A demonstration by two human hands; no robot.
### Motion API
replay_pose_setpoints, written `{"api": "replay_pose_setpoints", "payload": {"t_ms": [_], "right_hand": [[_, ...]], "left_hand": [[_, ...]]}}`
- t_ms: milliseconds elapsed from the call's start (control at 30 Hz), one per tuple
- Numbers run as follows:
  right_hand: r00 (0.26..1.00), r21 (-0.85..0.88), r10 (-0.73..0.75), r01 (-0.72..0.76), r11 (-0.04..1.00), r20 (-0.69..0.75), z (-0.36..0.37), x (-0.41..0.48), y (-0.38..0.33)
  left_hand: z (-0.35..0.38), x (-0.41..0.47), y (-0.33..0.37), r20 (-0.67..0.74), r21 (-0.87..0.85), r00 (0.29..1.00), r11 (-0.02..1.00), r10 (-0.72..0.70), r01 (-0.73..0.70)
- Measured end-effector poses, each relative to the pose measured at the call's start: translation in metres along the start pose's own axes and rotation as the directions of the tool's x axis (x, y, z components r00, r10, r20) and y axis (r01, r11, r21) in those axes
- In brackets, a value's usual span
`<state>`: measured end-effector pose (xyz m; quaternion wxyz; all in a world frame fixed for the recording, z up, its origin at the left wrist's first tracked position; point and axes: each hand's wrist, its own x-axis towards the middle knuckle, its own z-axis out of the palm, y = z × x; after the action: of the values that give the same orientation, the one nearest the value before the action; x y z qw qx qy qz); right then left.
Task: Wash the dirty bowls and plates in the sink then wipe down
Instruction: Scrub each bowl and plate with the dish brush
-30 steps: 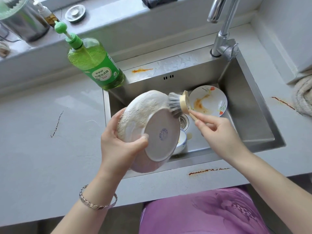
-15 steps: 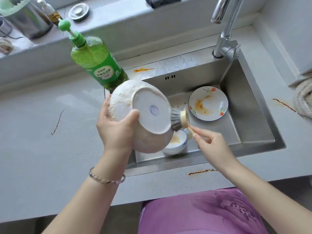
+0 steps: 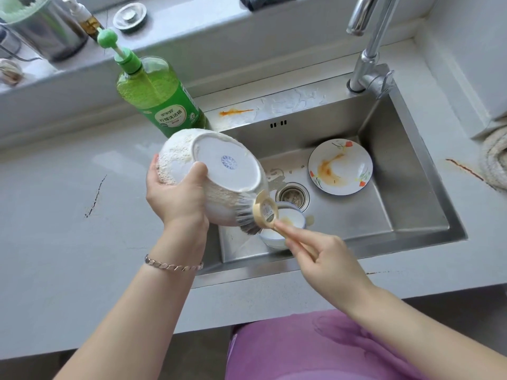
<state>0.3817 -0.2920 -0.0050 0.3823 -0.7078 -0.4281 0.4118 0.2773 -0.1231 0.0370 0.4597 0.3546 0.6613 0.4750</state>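
My left hand (image 3: pixel 175 196) grips a large white bowl (image 3: pixel 219 163), turned bottom up and covered in soap foam, above the sink's left edge. My right hand (image 3: pixel 332 259) holds the wooden handle of a dish brush (image 3: pixel 256 213), whose grey bristles press on the bowl's lower side. Down in the steel sink (image 3: pixel 411 187) lies a floral plate (image 3: pixel 340 167) smeared with orange sauce. A small white bowl (image 3: pixel 285 226) with sauce inside sits near the front wall, partly hidden by the brush.
A green dish-soap pump bottle (image 3: pixel 159 100) stands at the sink's back left corner. The faucet (image 3: pixel 367 50) rises at the back right. Orange stains (image 3: pixel 236 112) mark the sink rim and counter. A rolled towel (image 3: pixel 493 160) lies at the right; jars line the sill.
The bowl has turned so its foot faces up towards me, and shifted left. The brush has slid from the bowl's upper right edge down to its lower side.
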Motion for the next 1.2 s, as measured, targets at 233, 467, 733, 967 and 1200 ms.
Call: {"api": "replay_pose_setpoints", "payload": {"t_ms": [233,467,733,967,1200], "right_hand": [[0.997,0.031,0.073,-0.073,0.997,-0.002,-0.005,0.005,-0.006],[0.993,-0.234,0.111,-0.1,0.967,0.034,-0.022,0.023,-0.005],[0.998,-0.277,0.013,0.003,0.961,0.056,-0.027,0.008,-0.008],[0.997,-0.249,0.021,-0.001,0.969,0.078,-0.025,-0.001,-0.01],[0.996,-0.288,0.072,-0.055,0.956,0.049,-0.027,0.007,-0.006]], "left_hand": [[-0.007,-0.006,-0.006,0.041,0.074,0.999,0.997,0.02,-0.023],[-0.016,-0.018,-0.013,0.262,0.224,0.952,0.95,0.157,-0.218],[-0.018,-0.02,-0.022,0.275,0.194,0.961,0.977,0.031,-0.087],[-0.02,-0.022,-0.023,0.295,0.189,0.955,0.978,0.025,-0.084],[-0.023,-0.026,-0.026,0.322,0.218,0.947,0.973,0.004,-0.079]]}}
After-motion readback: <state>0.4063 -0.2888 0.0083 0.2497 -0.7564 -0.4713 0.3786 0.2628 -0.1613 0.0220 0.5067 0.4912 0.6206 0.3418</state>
